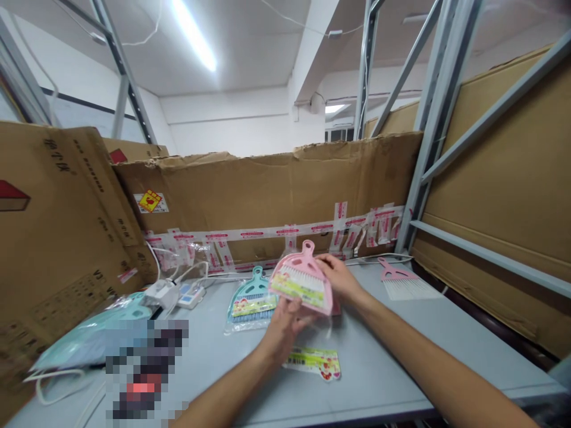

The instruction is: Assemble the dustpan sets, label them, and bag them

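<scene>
Pink dustpan [303, 260] up off the table and tilted, held in both hands! Left hand [285, 330] cups its near edge from below, right hand [336, 278] grips the far right edge, fingers curled over. White bristles [298, 279] and a yellow-green label [297, 291] show on its face. Just left, a teal dustpan [250, 297] lies in clear wrap on the grey table [401, 351]; off to the right, a pink brush [399, 280]; nearer, a loose card [314, 362]. Taped cardboard [267, 190] walls the far side!

Cardboard [267, 196] blocks reach past pink dustpan [300, 279] (rack [430, 131] right).
</scene>
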The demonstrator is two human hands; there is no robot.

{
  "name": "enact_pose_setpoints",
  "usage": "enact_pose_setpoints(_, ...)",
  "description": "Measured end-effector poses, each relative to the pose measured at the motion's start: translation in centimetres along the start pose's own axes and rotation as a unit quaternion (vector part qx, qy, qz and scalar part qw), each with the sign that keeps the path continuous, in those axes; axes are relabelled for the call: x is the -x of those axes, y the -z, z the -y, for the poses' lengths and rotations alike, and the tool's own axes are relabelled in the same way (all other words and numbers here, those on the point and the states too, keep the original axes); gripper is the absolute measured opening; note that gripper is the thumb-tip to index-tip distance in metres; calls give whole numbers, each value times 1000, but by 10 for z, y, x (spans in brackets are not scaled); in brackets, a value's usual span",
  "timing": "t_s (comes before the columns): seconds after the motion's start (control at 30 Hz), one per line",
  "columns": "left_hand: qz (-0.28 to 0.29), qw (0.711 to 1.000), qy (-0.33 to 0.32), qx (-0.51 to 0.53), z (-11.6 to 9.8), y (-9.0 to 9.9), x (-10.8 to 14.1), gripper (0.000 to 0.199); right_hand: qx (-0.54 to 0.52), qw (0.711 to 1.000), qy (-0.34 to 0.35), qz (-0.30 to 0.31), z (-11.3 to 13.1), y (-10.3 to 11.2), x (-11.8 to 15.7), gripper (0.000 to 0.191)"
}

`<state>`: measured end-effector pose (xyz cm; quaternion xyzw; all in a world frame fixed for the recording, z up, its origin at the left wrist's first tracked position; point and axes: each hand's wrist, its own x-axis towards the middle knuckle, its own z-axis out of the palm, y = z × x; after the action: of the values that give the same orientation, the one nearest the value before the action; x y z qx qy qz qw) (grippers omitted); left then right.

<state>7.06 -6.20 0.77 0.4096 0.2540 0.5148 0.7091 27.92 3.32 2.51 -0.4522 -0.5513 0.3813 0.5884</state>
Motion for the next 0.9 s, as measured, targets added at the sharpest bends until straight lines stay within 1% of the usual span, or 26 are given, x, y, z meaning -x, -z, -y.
enact_pose_setpoints(0.03, -46, 999, -8, 6, -4, 4, -3, 79, -8, 1000, 10, 20, -2, -13, 6, 49)
enact_pose_setpoints(0.07, -85, 996, -13, 3, -7, 9, -5, 76, -15, 999, 16, 40, -3, -22, 10, 48)
enact_pose_setpoints(0.1, -116, 993, -20, -10, -12, 15, -7, 75, -20, 998, 17, 55, -4, -25, 12, 48)
enact_pose_setpoints(0.17, -133, 988, -38, -65, -20, 27, -9, 70, -26, 997, 15, 66, -2, -21, 12, 50)
enact_pose_setpoints(0.23, -112, 979, -72, -153, -28, 35, -8, 62, -15, 998, 26, 51, 0, -9, 9, 49)
enact_pose_setpoints(0.3, -64, 956, -113, -264, -35, 38, -4, 51, 31, 997, 54, 35, 4, 3, 7, 47)
enact_pose_setpoints(0.33, -31, 936, -131, -326, -39, 38, -2, 47, 68, 994, 74, 32, 5, 8, 7, 42)
enact_pose_setpoints(0.4, 31, 882, -165, -441, -44, 37, 2, 42, 149, 982, 114, 34, 8, 14, 8, 28)
enact_pose_setpoints(0.43, 49, 854, -179, -486, -45, 36, 4, 43, 183, 973, 132, 39, 8, 15, 9, 25)
enact_pose_setpoints(0.47, 55, 833, -189, -518, -47, 36, 5, 44, 208, 966, 145, 46, 8, 16, 10, 27)
enact_pose_setpoints(0.5, 52, 820, -195, -536, -47, 36, 6, 46, 225, 961, 151, 55, 7, 16, 10, 31)
enact_pose_setpoints(0.53, 43, 816, -198, -542, -47, 37, 6, 47, 234, 958, 152, 66, 6, 16, 10, 36)
enact_pose_setpoints(0.63, 29, 826, -198, -528, -47, 42, 3, 46, 246, 953, 147, 98, 1, 18, 8, 48)
enact_pose_setpoints(0.73, 22, 846, -191, -497, -46, 47, -1, 40, 242, 953, 151, 106, -4, 22, 3, 53)
enact_pose_setpoints(0.8, 10, 872, -184, -453, -44, 49, -5, 37, 227, 959, 131, 107, -4, 25, 0, 58)
enact_pose_setpoints(0.9, -29, 936, -147, -320, -42, 48, -11, 40, 166, 978, 70, 103, 1, 24, 0, 62)
